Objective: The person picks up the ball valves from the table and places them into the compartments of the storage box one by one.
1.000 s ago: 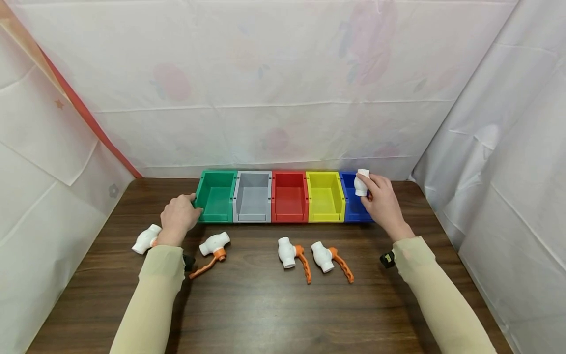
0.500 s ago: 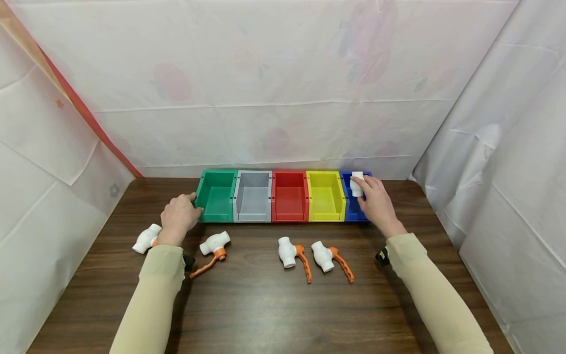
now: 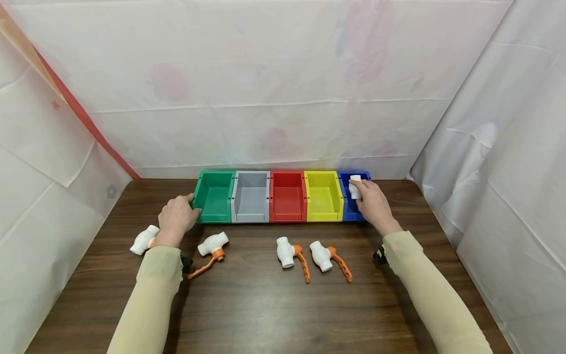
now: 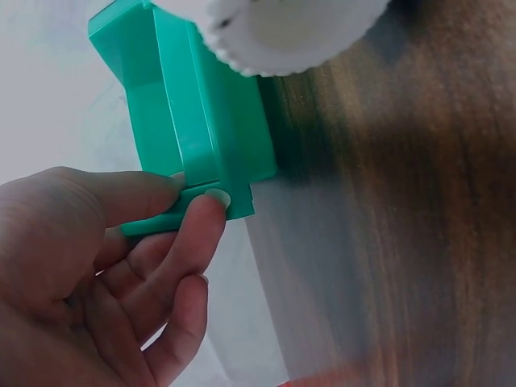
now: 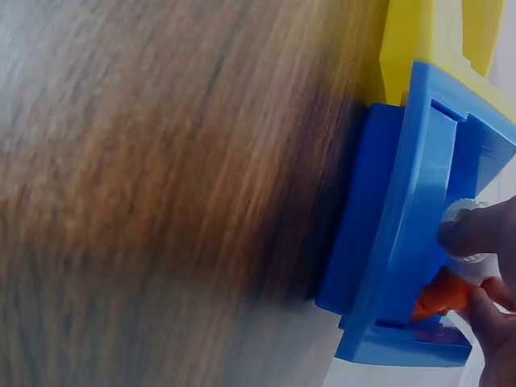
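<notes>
My right hand (image 3: 376,206) holds a white ball valve (image 3: 355,188) upright inside the blue bin (image 3: 353,217) at the row's right end. In the right wrist view, thumb and fingers grip its white body, and its orange handle (image 5: 445,295) shows low in the bin. At the other end, my left hand (image 3: 176,217) pinches the left side edge of the green bin (image 3: 215,218). The left wrist view shows thumb and forefinger on either side of that edge (image 4: 193,196). Part of the valve is hidden behind the right fingers.
Between them stand a grey bin (image 3: 251,218), a red bin (image 3: 287,217) and a yellow bin (image 3: 324,217). On the brown table lie more valves: one beside the left wrist (image 3: 144,240), another (image 3: 213,243) to its right, and two (image 3: 285,253) in front of the bins.
My right hand has moved left and lowered the ball valve deeper into the blue bin. My left hand stays at the green bin. The head view has shifted slightly.
</notes>
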Motion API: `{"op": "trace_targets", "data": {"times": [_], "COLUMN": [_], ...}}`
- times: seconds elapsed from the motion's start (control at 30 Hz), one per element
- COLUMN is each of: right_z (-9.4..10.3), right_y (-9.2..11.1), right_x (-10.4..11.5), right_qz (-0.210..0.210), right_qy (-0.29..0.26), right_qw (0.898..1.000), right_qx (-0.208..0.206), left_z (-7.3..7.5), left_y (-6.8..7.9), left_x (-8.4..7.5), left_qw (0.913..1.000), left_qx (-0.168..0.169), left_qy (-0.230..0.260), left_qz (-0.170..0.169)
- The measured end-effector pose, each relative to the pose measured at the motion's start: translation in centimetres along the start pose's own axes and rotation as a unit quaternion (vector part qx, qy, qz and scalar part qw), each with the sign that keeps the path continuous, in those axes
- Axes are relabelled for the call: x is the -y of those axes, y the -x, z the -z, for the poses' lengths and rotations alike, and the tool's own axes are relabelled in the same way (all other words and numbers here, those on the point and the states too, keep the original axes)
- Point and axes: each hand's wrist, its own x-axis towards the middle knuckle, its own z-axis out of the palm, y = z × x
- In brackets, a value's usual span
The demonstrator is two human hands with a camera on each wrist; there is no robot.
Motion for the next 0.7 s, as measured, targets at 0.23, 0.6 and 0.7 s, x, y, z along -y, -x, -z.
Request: {"op": "trace_targets", "data": {"times": [0.23,0.6,0.7], "right_z": [-0.5,-1.5,-1.6], "right_y": [-0.4,-1.2,-1.3], "right_x": [0.3,1.0,1.2], "right_qz": [-0.026,-0.061,-0.069], "right_qy": [-0.004,0.019,0.016], "right_qw": [0.999,0.997,0.996], "right_qx": [0.02,0.049,0.049], "left_z": [-0.1,-0.1,-0.1], "left_y": [-0.2,-0.2,-0.2], "left_x": [0.2,0.5,0.5], "left_qw": [1.0,1.0,0.9999], "left_qx": [0.004,0.005,0.005], "left_qy": [0.001,-0.001,-0.002], "left_qz": [0.002,-0.007,-0.012]}}
